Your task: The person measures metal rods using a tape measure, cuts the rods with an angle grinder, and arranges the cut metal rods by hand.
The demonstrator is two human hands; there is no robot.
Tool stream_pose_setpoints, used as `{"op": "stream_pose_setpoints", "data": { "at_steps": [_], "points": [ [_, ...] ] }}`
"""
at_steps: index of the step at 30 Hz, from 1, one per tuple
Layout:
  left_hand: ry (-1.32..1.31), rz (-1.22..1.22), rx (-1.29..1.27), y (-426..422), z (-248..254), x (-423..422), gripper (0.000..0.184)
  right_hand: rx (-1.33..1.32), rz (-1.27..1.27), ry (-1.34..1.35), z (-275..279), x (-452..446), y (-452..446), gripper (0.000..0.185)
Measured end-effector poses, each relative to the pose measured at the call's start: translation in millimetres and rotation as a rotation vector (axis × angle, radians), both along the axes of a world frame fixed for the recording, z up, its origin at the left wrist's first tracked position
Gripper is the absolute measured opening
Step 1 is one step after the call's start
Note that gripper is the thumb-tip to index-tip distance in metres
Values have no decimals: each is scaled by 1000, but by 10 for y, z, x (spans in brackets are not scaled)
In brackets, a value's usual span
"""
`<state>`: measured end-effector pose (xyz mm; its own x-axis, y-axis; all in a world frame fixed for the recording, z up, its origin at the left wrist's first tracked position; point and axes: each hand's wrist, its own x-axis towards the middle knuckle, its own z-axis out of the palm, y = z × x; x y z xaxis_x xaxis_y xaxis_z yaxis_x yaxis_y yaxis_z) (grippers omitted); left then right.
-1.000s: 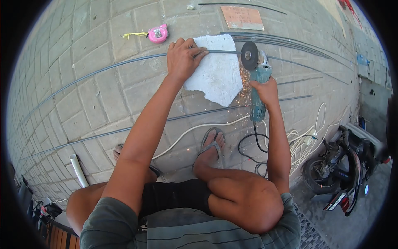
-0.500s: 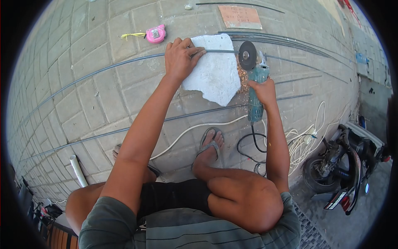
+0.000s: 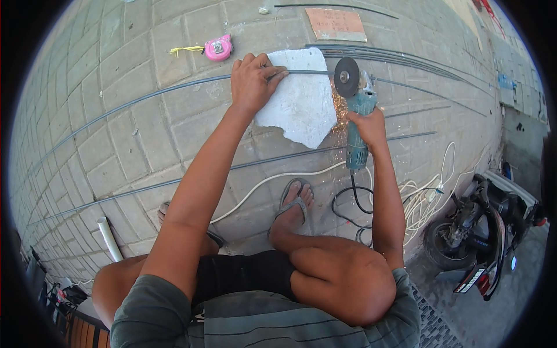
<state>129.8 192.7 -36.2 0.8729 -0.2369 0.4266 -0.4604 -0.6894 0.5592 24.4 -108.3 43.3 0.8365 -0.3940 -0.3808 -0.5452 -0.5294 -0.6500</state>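
Note:
My left hand is closed around a long, thin metal rod, pressing it onto a white slab. In my right hand is a teal angle grinder, gripped by its body. Its dark cutting disc meets the rod just past the slab's right edge. Orange sparks spray down from the disc toward my foot. Beyond the disc, the rod's line continues to the right. The exact cut point is hidden behind the disc.
Several rods lie behind the slab, near a marked cardboard piece and a pink tape measure. Another rod crosses before my sandalled foot. Coiled white cable and a motorcycle are at right; a white pipe at left.
Sparks under the disc look brighter and more spread out. Both hands, the rod and the grinder stay in nearly the same place.

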Motion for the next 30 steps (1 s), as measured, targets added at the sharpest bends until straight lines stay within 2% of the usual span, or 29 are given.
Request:
{"op": "stream_pose_setpoints", "data": {
  "at_steps": [5,8,10,13,17,19,24,27,29,30],
  "points": [
    [-10,3,-25,-5,1,-1,15,-27,13,23,-115,-20,-72,37],
    [-7,10,-32,7,5,28,15,-137,49,100,-245,-77,-86,38],
    [-17,-1,-52,3,-10,8,14,65,-141,-10,-183,-222,-57,39],
    [26,6,0,2,-14,-8,15,168,-283,54,-15,-255,-242,36],
    [34,-1,12,-9,7,-52,16,252,-404,-16,90,-318,-436,31],
    [-53,23,29,-18,2,-62,20,378,-476,4,117,-372,-521,28],
    [-25,21,45,20,57,-156,30,450,-540,-58,73,-484,-570,28],
    [-173,4,4,-82,210,-360,34,484,-562,-66,52,-559,-622,29],
    [-85,-347,-91,-272,382,-665,38,536,-601,-66,59,-623,-553,29],
    [-8,-552,-147,-409,513,-816,41,648,-688,-56,105,-600,-489,29]
  ]
}}
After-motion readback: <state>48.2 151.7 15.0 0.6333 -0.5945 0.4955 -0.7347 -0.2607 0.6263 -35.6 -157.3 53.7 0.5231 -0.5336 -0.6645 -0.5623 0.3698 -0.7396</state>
